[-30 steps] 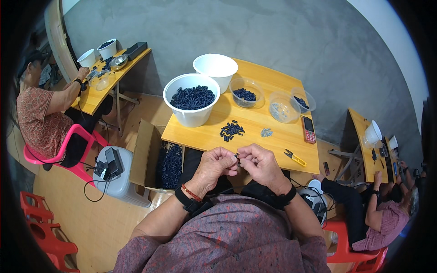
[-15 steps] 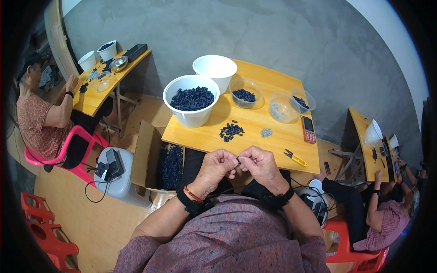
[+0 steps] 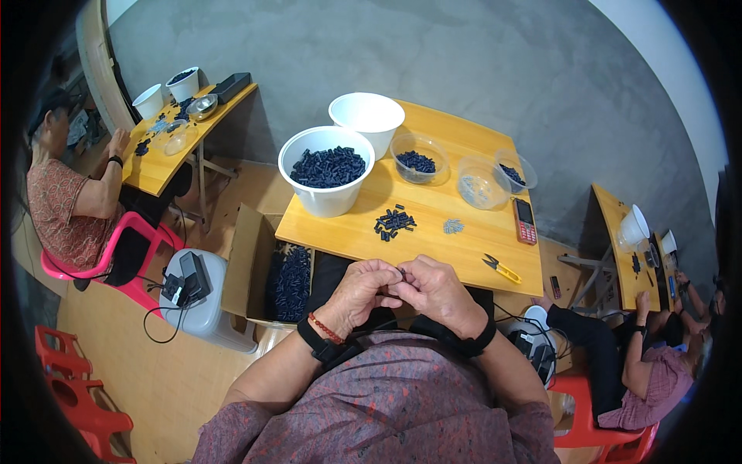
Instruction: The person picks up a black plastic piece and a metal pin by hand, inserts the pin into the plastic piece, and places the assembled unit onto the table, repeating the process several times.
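1. While the person bends over the near edge of a yellow wooden table (image 3: 348, 241), both bare hands meet in front of it: the left hand (image 3: 354, 295), above a red beaded bracelet (image 3: 327, 329), pinches narrowly, thumb to forefinger, and the right hand (image 3: 438, 295) closes in against it.

2. Between their touching fingertips sits a small dark piece (image 3: 401, 274), gripped from both sides; the fingers cover most of it, so I can't make out its shape.

3. Beside the left knee stands an open brown cardboard box (image 3: 241, 264), holding a heap of dark short tubes (image 3: 291, 286).

4. Up on the tabletop, yellow-handled metal snips (image 3: 507, 271) lie to the right, near the edge.

5. Beyond the hands are a loose pile of dark blue-black tubes (image 3: 394, 223) and, well apart to its right, a little pile of pale grey pieces (image 3: 453, 226); a red-and-black keypad phone (image 3: 525, 222) lies farther right.

6. Farther back, a white plastic bucket (image 3: 325, 203) brims with more dark tubes, just in front of a second white bucket (image 3: 372, 110).

7. Off at the far left, a co-worker in a patterned reddish shirt (image 3: 66, 193) sits at another table.
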